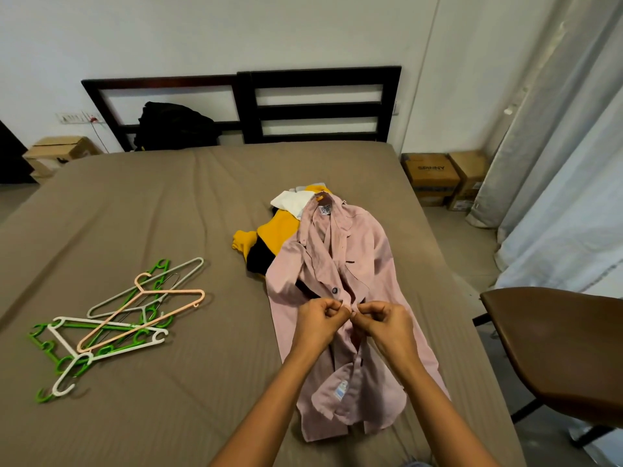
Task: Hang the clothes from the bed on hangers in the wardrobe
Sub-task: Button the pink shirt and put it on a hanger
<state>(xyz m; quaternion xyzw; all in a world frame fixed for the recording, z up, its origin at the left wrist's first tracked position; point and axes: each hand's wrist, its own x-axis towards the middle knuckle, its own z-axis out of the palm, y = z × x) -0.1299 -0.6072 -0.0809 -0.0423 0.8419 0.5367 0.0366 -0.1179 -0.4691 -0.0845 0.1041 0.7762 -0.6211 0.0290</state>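
We look down on a wide bed covered with a taupe, finely striped sheet (pixel 135 203) that lies fairly smooth, with shallow creases running across it. A pale pink button-front shirt (pixel 367 251) lies spread lengthwise on the right half of the bed, its collar toward the dark wooden slatted headboard (pixel 317 106) and its hem toward us.

Our left hand (pixel 317 323) and right hand (pixel 384 323) meet at the shirt's front opening, just below a dark button (pixel 334 290). The fingers of both are curled tight, and each hand pinches an edge of the pink fabric between thumb and fingertips.

Under the shirt's upper left side lie a mustard-yellow and black garment (pixel 276 230) and a white garment (pixel 291 200), partly covered.

Well apart, on the left of the bed, sits a loose heap of plastic hangers (pixel 111 325) in green, white, grey and peach, crossed over one another.

A black bag (pixel 175 126) leans against the headboard. The white wall (pixel 236 35) rises behind it. Brown cardboard boxes (pixel 431 178) stand on the floor to the right of the bed, and another cardboard box (pixel 60 150) stands to the left. Pale curtains (pixel 556 163) hang along the right side, and a brown chair seat (pixel 566 345) stands just beside the bed's right edge.
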